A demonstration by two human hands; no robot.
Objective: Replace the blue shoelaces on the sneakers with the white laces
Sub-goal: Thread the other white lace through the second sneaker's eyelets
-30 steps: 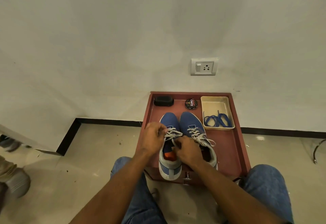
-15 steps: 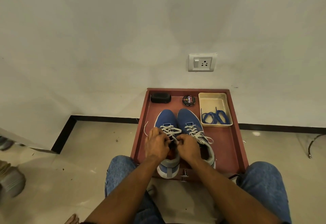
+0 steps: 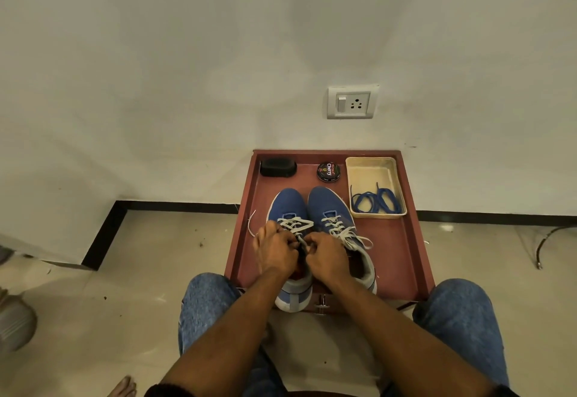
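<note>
Two blue sneakers stand side by side on a reddish-brown tray, toes toward the wall. The left sneaker carries a white lace through its eyelets. My left hand and my right hand meet over its tongue, each pinching an end of that lace. A loose lace end curves out to the left of my left hand. The right sneaker is laced in white, its ends lying loose. The blue laces lie coiled in a cream tray.
A black brush and a round polish tin sit at the tray's far edge by the wall. My knees in jeans flank the tray's near edge. A wall socket is above. Someone's shoe is at the far left.
Both hands have drawn together over the left sneaker's tongue, holding the white lace ends. The view has shifted slightly downward.
</note>
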